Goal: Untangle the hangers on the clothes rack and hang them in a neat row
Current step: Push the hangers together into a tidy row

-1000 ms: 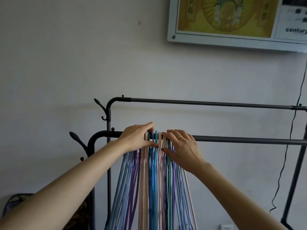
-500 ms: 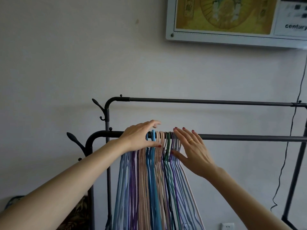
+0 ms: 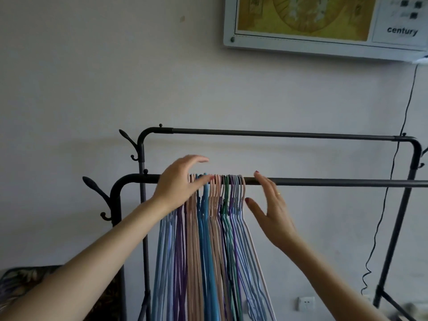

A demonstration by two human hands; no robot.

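Observation:
Several thin hangers (image 3: 215, 239) in light blue, purple, beige, bright blue and green hang side by side in a tight bunch on the near rail (image 3: 324, 182) of a dark metal clothes rack. My left hand (image 3: 178, 181) is at the bunch's left end, fingers spread over the rail, thumb touching the hooks. My right hand (image 3: 271, 209) is open just right of the bunch, fingers up near the rail, holding nothing. The leftmost hooks are hidden behind my left hand.
A second, higher rail (image 3: 278, 133) runs behind. Coat hooks (image 3: 95, 186) stick out at the rack's left end. A framed picture (image 3: 324, 26) hangs on the wall above, a black cable (image 3: 391, 181) drops at the right, and a wall socket (image 3: 306, 303) sits low.
My right hand has let go of the hangers and drawn away to the right, fingers opening. My left hand lifted its fingers off the hooks. The hangers now hang spread slightly wider.

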